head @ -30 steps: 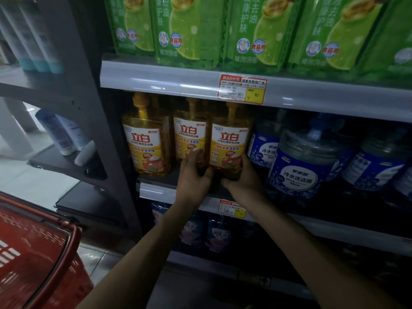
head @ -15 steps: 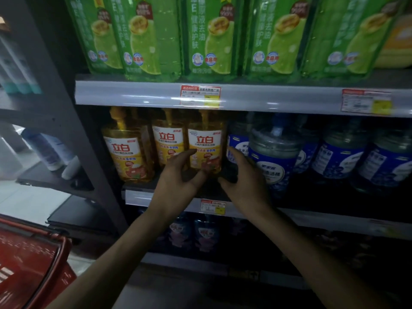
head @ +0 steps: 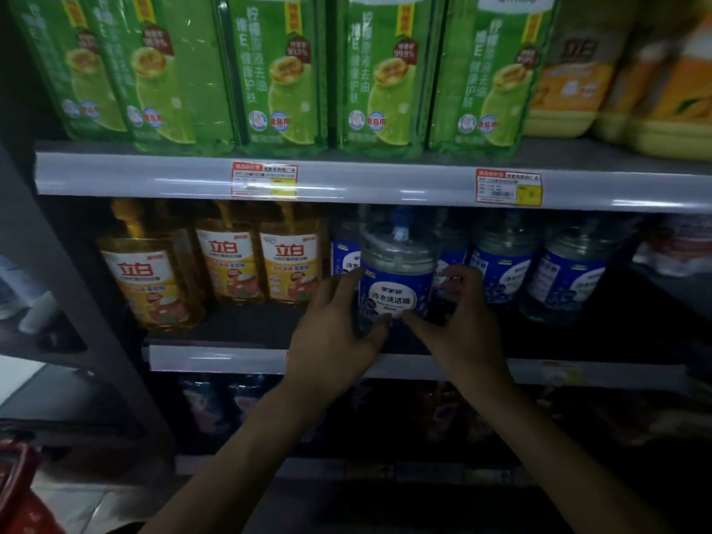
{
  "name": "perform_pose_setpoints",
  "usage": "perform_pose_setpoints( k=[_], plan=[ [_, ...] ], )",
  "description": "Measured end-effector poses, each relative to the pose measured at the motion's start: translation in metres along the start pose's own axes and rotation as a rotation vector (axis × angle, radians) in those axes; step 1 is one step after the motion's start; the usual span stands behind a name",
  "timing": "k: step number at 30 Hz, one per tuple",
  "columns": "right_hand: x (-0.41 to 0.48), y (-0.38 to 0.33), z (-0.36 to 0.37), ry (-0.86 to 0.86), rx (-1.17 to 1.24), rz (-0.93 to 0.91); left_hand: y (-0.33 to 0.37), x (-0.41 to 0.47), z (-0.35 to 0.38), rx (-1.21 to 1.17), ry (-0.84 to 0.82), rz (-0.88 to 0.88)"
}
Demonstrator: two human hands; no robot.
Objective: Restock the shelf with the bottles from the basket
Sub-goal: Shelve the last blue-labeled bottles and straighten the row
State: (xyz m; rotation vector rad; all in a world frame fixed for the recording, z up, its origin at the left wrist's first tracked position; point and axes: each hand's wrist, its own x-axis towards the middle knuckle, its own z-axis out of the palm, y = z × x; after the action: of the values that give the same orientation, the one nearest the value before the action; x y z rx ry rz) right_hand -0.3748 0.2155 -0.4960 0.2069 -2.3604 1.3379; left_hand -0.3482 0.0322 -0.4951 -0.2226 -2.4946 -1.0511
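Bottle (head: 397,281) upright between the hands, cap up: round clear plastic, blue label. Left hand (head: 334,335) and right hand (head: 464,325) curl round its sides.

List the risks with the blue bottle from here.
1. The blue bottle stands ahead of its row, near the shelf edge; released there, it might tip off.
2. The left hand and right hand hold it low, so pushing it back could topple it.
3. The row sits close behind; a shove may knock it or the yellow bottle beside it.
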Motion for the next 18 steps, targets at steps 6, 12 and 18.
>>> perform_pose_setpoints(
  k=[6, 12, 18],
  plan=[
    [0.026, 0.032, 0.023, -0.118, 0.029, 0.095, -0.022, 0.021, 0.026, -0.082, -0.075, -0.155],
    [0.042, 0.047, 0.043, -0.168, 0.156, 0.172, -0.046, 0.043, 0.055, -0.338, -0.096, -0.274],
    [0.05, 0.055, 0.043, -0.148, 0.257, 0.227, -0.044, 0.055, 0.061, -0.57, -0.051, -0.271]
  ],
)
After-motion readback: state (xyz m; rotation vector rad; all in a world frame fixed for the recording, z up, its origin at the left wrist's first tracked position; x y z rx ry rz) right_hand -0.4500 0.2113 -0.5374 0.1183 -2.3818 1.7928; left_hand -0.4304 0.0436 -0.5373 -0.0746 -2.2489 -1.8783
